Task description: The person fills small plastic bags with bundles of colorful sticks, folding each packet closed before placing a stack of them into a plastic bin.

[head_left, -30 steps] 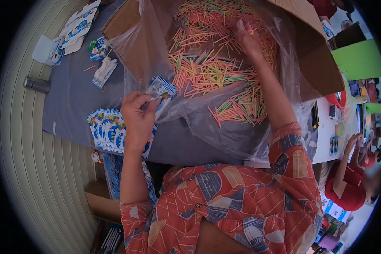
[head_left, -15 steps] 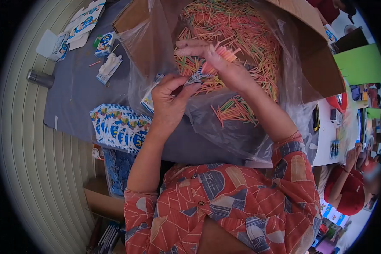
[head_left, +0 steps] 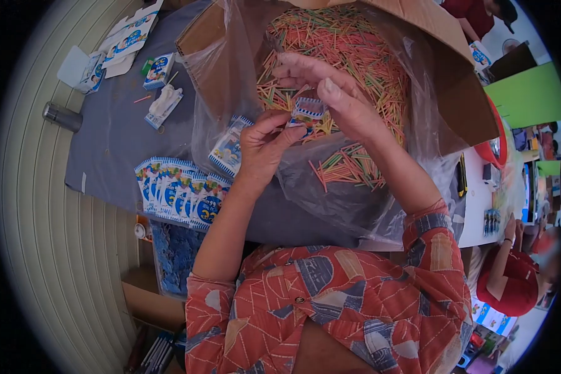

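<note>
My left hand pinches a small blue-and-white packet between thumb and fingers, its clear, striped end pointing up. Just beside that end is my right hand, fingers stretched out and thumb apart; I see nothing held in it. Behind both hands lies a large heap of thin pink, yellow and green sticks inside a cardboard box lined with clear plastic. A smaller pile of sticks rests on the plastic nearer me. More packets lie by my left wrist.
A fanned row of filled-looking packets lies at the table's left front. Small cartons, a white item on a box, flattened cartons and a metal cylinder stand farther left. A person in red is at right.
The bundle of pink sticks seen in my right hand no longer shows there. My right hand has opened out, and the packet in my left hand now stands upright with its clear end visible.
</note>
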Demonstrator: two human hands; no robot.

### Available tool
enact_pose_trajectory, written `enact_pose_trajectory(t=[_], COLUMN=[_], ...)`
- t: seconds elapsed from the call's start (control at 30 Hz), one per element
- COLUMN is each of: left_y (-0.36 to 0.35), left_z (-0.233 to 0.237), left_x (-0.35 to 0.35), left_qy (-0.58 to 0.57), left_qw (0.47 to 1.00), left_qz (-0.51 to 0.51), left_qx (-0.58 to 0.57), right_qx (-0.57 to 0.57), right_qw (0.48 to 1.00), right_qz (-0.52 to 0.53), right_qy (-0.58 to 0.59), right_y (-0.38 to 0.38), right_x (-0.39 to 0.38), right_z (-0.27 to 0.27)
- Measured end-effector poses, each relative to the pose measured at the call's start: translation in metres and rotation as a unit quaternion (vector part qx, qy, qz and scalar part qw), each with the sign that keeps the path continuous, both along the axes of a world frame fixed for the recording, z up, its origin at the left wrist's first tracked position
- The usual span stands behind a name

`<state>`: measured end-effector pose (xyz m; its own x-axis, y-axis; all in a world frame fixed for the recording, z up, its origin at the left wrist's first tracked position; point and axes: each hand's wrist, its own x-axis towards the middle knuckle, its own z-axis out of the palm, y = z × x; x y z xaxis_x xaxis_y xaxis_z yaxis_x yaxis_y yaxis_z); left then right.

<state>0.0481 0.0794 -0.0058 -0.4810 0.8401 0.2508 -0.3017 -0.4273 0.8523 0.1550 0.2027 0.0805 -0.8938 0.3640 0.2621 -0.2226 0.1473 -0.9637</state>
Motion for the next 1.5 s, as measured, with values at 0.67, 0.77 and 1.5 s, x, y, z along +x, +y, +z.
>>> enact_pose_trajectory(t=[0.67, 0.77, 1.5], left_y=[-0.162, -0.137, -0.066], left_z=[0.016, 0.029, 0.008], left_x=[-0.017, -0.035, -0.037], left_qy=[0.673, 0.651, 0.636], left_qw=[0.556, 0.653, 0.703], left_qz=[0.279, 0.219, 0.202], left_qx=[-0.401, -0.319, -0.246], right_qx=[0.527, 0.555, -0.163], right_qw=[0.650, 0.618, 0.955], right_qz=[-0.253, -0.252, -0.226], right_qy=[-0.485, -0.496, -0.100], right_y=[0.171, 0.194, 0.182], right_x=[-0.036, -0.066, 0.019], right_z=[-0.057, -0.066, -0.079])
